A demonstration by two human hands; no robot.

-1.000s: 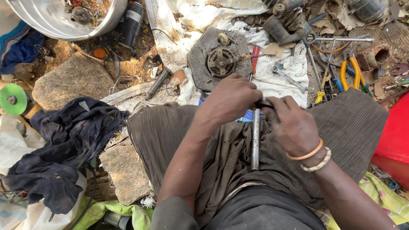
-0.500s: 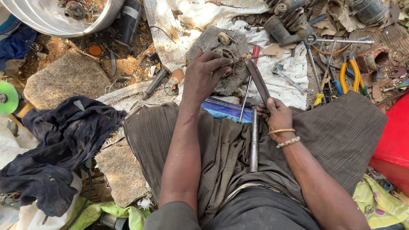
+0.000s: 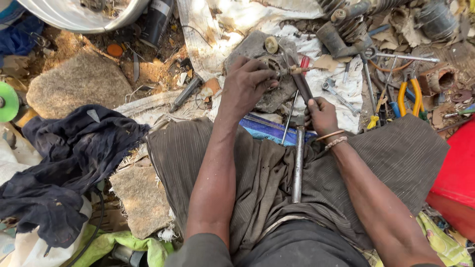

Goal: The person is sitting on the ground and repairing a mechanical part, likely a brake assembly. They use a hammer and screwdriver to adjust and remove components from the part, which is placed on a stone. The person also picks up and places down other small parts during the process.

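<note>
Presently the left hand (image 3: 245,86) is lying over a round, grimy metal disc part (image 3: 269,74), its fingers curled and pressing on the hub at the centre; the palm is covering the near-left portion, so the grip beneath cannot be told. The disc is sitting on a dirty white cloth (image 3: 237,24) spread on the ground, just beyond the person's knees. The right hand (image 3: 321,116) is closing around the dark shaft of a red-handled screwdriver (image 3: 302,79), which is slanting up and left so that its handle end is meeting the disc's right edge. Just below that hand, a long steel rod (image 3: 298,163) is lying lengthwise along the lap, on the grey striped garment (image 3: 396,158), its upper end touching or just beside the right hand. A blue patterned strip (image 3: 269,129) is showing at the garment's far edge, between the two wrists.

Room around the disc is tight. To its right, spanners and thin rods (image 3: 368,74) are lying across the cloth, and orange-handled pliers (image 3: 408,96) are resting nearby. A coil spring assembly (image 3: 346,24) is crowding the upper right. To the left, a flat stone (image 3: 79,84) and a dark heap of cloth (image 3: 64,163) are occupying the ground. A red container (image 3: 457,178) is bounding the right edge.
</note>
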